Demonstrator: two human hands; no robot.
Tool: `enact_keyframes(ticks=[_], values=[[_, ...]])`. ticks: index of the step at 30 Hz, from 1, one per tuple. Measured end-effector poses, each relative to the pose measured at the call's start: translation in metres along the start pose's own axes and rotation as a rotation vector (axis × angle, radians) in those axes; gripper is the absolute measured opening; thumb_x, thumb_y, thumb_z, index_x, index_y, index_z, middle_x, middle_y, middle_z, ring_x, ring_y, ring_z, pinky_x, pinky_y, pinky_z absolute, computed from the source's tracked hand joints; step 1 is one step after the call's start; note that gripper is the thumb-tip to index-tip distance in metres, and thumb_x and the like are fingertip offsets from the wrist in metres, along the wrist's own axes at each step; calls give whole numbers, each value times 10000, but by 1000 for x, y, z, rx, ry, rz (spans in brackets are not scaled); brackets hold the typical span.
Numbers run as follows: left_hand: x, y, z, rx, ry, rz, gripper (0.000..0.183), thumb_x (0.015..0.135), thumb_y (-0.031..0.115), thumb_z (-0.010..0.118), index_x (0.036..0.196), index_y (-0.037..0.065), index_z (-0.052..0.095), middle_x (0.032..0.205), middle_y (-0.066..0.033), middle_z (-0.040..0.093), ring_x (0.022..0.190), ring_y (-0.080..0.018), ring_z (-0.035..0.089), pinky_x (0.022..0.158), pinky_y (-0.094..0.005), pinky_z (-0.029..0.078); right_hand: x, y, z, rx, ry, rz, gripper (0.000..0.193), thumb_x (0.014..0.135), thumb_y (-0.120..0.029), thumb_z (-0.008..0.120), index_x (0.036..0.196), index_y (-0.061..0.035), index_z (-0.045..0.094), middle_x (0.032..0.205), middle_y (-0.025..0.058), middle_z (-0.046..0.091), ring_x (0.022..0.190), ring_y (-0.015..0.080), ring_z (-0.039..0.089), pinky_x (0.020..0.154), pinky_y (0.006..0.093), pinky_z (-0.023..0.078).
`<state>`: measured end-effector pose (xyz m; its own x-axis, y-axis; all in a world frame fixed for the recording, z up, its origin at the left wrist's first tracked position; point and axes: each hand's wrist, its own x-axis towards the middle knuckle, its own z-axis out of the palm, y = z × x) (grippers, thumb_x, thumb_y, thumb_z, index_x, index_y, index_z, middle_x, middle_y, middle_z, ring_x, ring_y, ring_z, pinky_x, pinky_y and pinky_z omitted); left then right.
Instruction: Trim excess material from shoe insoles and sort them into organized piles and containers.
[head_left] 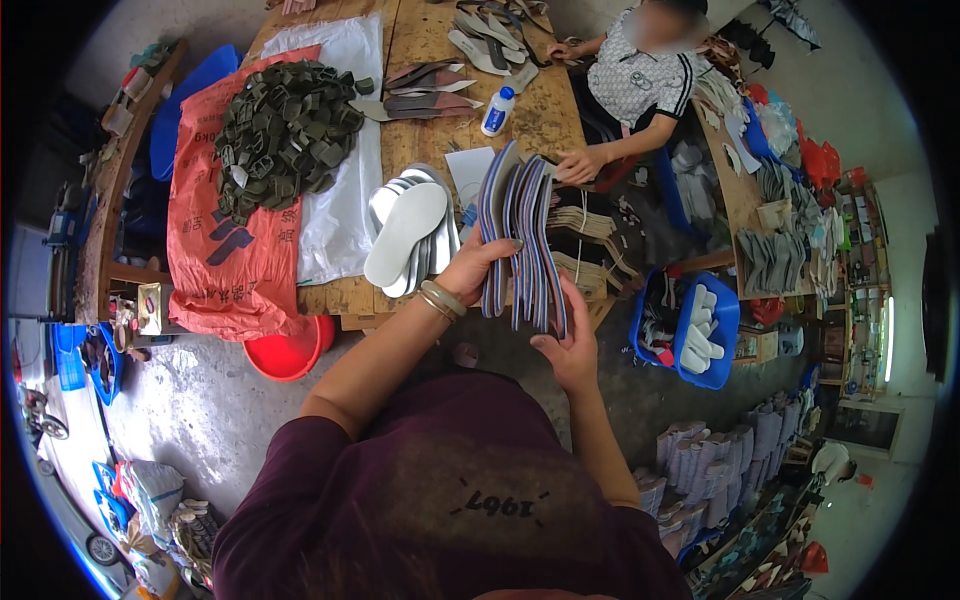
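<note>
My left hand (474,268) and my right hand (570,343) hold a thick stack of insoles (520,240) upright over the table's front edge. The stack shows grey, blue and reddish layered edges. The left thumb presses on its near left side, while my right fingers support its lower right side with the thumb apart. To the left of the stack, a pile of white insoles (408,235) lies on the wooden table (420,140). Behind that pile is a white sheet of paper (469,172), partly hidden.
Dark green pieces (285,130) are heaped on a red sack (215,200) and white plastic sheet (345,230). A glue bottle (497,112) stands behind the stack. A co-worker (645,80) sits at right, one hand near the stack. A blue basket (715,375) sits at lower right.
</note>
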<state>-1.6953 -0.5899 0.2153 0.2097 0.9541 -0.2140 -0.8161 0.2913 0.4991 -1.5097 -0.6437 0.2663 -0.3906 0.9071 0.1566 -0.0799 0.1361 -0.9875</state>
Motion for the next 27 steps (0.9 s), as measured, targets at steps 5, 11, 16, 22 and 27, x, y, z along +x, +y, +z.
enact_keyframes(ticks=[5,11,16,22,27], values=[[3,-1,27,118,10,74,398,825,39,571,1196,60,427,969,-69,608,808,-157,626,725,-303,544,4,-21,-19,71,-6,174,720,819,-57,669,1404,24,257,1355,124,408,1206,178,445,1008,303,354],[14,-11,44,144,35,27,392,823,54,579,1190,55,440,973,-69,610,820,-166,627,743,-316,539,5,-25,-42,44,2,102,645,840,-25,620,1392,30,290,1339,127,425,1190,168,457,1001,296,358],[18,-24,57,198,37,75,371,828,62,577,1177,50,454,980,-72,610,830,-166,627,750,-327,538,-4,-29,-52,29,38,90,628,835,-11,604,1383,35,302,1326,117,440,1175,161,469,987,293,373],[16,-40,71,127,41,29,390,794,46,607,1156,50,460,992,-61,596,840,-160,602,743,-297,508,-18,-32,-55,-143,145,-5,664,779,-25,661,1364,4,348,1287,117,481,1143,165,496,973,294,380],[12,-50,76,169,72,26,376,793,56,609,1137,50,459,966,-64,597,804,-165,611,711,-307,523,-27,-20,-61,-135,182,-50,694,737,-60,694,1340,9,359,1270,135,481,1146,198,499,969,321,398]])
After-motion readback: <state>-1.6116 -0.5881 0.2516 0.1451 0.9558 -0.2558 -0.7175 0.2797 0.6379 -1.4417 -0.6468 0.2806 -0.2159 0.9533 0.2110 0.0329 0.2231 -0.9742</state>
